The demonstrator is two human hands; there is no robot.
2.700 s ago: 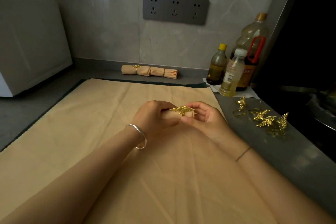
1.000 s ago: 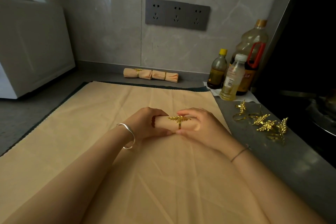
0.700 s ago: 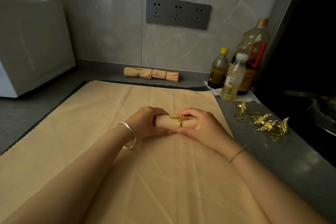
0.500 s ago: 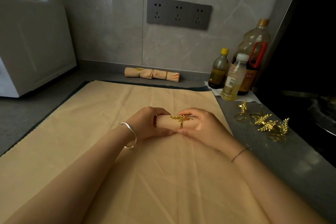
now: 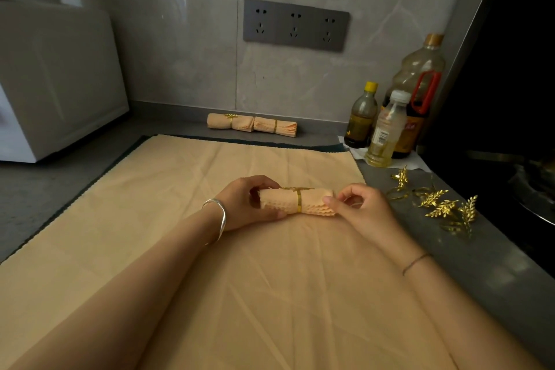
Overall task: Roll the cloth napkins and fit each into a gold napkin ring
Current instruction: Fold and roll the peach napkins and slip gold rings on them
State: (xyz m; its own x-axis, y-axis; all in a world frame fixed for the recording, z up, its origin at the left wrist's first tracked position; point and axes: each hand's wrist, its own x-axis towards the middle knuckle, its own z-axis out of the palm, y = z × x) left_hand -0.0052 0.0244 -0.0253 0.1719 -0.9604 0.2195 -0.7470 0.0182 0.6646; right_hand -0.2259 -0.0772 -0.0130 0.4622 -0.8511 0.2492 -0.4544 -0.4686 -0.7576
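Napkin, rolled, lies crosswise over the tan cloth at mid-counter, and we see the ring banding its middle (leaf side turned up). Left hand wraps the left end; right hand pinches the right end, fingers curled. Just past the cloth's right edge, spare rings lie scattered on the grey counter, bottles behind them, a dark stove beyond. Two finished rolls sit against the back wall. A white appliance blocks the far left. We have open cloth ahead and leftward.
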